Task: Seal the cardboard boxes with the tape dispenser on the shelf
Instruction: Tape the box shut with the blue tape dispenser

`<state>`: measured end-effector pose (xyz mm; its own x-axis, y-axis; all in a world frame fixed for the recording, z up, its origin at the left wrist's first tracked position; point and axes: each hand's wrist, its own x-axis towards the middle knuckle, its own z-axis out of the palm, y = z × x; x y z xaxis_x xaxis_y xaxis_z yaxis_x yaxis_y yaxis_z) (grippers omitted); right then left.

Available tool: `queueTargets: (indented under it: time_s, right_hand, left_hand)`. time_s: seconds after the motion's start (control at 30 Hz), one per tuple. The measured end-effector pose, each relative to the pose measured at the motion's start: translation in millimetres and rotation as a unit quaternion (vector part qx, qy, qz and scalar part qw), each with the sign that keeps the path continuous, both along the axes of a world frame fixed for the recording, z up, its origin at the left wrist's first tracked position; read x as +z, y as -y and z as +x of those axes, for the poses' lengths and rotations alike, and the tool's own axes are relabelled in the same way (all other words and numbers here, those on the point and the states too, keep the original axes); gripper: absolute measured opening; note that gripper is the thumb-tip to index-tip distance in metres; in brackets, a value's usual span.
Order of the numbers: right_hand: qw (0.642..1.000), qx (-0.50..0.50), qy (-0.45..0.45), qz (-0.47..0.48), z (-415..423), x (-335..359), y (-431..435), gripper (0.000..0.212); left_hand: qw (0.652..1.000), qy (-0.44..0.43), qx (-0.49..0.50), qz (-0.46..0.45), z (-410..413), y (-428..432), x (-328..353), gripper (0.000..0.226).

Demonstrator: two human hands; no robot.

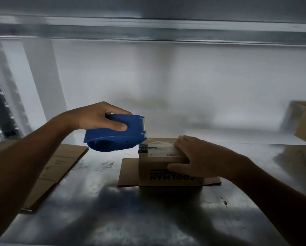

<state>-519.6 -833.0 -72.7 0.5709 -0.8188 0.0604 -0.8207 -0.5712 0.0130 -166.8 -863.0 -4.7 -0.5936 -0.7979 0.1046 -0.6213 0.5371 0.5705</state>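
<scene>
On a metal shelf (pixel 148 219), a left hand (pixel 97 116) grips a blue tape dispenser (pixel 116 134) at the left top edge of a small cardboard box (pixel 166 167), while the right hand (pixel 196 157) rests flat on the box's taped top, thumb down its front.

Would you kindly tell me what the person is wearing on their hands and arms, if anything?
Nothing shows. The left hand and right hand are bare, with no gloves and no visible ring, watch or bracelet. The left forearm and right forearm are uncovered, and no sleeve is in view.
</scene>
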Motion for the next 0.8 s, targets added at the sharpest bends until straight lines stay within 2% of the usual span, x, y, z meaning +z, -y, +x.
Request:
queueTargets:
  time_s: [0.23,0.33,0.43,0.57,0.67,0.8]
  right_hand:
    - [0.998,-0.035,-0.033,0.030,21.2,-7.5,-15.5,0.084]
    - [0.998,-0.051,-0.047,0.008,35.5,-2.8,-15.0,0.078]
    - [0.998,-0.048,-0.019,-0.036,53.4,-3.8,-22.4,0.074]
    - [0.995,-0.077,-0.018,-0.056,71.9,-14.3,-25.8,0.093]
    - [0.990,-0.098,-0.026,-0.096,85.0,-18.6,-23.4,0.088]
    - [0.988,-0.120,-0.020,-0.094,88.9,-28.2,-25.2,0.101]
  left_hand:
    - [1.000,-0.011,-0.002,0.023,4.3,0.9,-10.5,0.047]
    - [1.000,-0.002,-0.004,0.022,4.9,3.3,-15.1,0.049]
    - [0.999,-0.015,-0.010,0.030,8.1,0.9,-19.2,0.046]
    - [1.000,-0.010,-0.006,0.026,7.5,-1.1,-20.2,0.046]
    - [0.999,-0.025,-0.005,0.023,9.5,2.3,-22.9,0.049]
    - [0.999,-0.045,-0.004,0.017,27.6,4.6,-35.5,0.048]
